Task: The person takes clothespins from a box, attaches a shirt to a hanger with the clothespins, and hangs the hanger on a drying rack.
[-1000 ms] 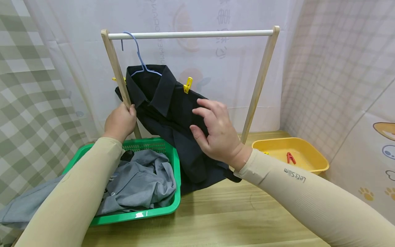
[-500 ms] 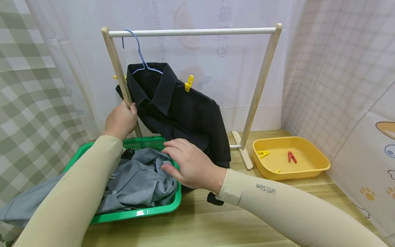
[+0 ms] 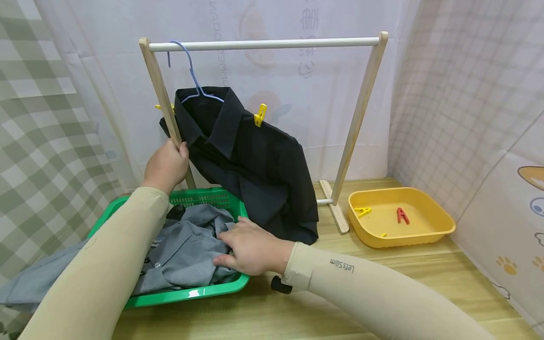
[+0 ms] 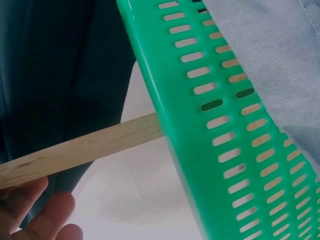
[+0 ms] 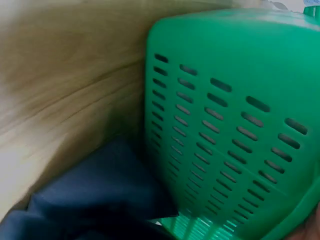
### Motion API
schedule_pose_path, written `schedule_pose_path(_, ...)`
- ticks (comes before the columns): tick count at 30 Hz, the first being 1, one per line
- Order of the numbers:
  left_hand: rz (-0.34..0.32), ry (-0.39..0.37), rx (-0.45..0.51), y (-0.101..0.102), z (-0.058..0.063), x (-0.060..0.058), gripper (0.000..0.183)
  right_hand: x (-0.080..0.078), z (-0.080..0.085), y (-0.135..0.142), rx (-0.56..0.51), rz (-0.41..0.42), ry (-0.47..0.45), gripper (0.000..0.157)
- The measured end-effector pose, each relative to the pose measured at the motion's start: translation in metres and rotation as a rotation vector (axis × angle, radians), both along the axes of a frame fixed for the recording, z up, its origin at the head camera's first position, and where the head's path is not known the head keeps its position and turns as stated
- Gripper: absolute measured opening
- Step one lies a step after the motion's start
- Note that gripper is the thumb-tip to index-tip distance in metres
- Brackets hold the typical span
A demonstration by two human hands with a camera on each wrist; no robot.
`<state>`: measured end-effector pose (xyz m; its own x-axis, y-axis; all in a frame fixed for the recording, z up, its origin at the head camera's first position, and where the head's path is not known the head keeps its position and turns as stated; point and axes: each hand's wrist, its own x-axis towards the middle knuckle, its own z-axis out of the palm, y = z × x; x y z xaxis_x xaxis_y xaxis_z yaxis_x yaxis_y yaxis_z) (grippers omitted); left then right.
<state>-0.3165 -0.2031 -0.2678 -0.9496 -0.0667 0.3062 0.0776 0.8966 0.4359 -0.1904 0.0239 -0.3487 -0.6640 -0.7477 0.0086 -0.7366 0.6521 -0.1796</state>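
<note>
My left hand grips the left wooden post of a small clothes rack. In the left wrist view its fingertips curl beneath the post. A black shirt hangs tilted from the rack's white bar on a blue hanger. Yellow clothespins sit at its shoulders. My right hand lies across the right rim of a green basket, its fingers extended over a crumpled grey shirt inside. The right wrist view shows the basket's slotted wall, with only a bit of that hand at the corner.
A yellow tray with a red clothespin and a yellow clothespin stands on the right of the wooden table. The rack's right foot is beside it. Grey cloth drapes over the basket's left side. Curtains surround the table.
My right hand has moved down and left from the black shirt to the basket's right rim. The black shirt's sleeve now hangs free. My left hand stays on the post.
</note>
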Motion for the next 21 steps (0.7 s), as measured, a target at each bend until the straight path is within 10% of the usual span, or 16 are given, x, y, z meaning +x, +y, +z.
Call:
schedule_pose_path(11, -0.118, -0.219, -0.165, -0.015, 0.012, 0.013, 0.057, 0.003, -0.002, -0.008, 0.041, -0.050, -0.024, 0.050)
schedule_pose_path(21, -0.271, -0.400, -0.452, -0.037, 0.010, 0.058, 0.081, 0.004, 0.000, -0.005, 0.038, -0.066, -0.041, 0.048)
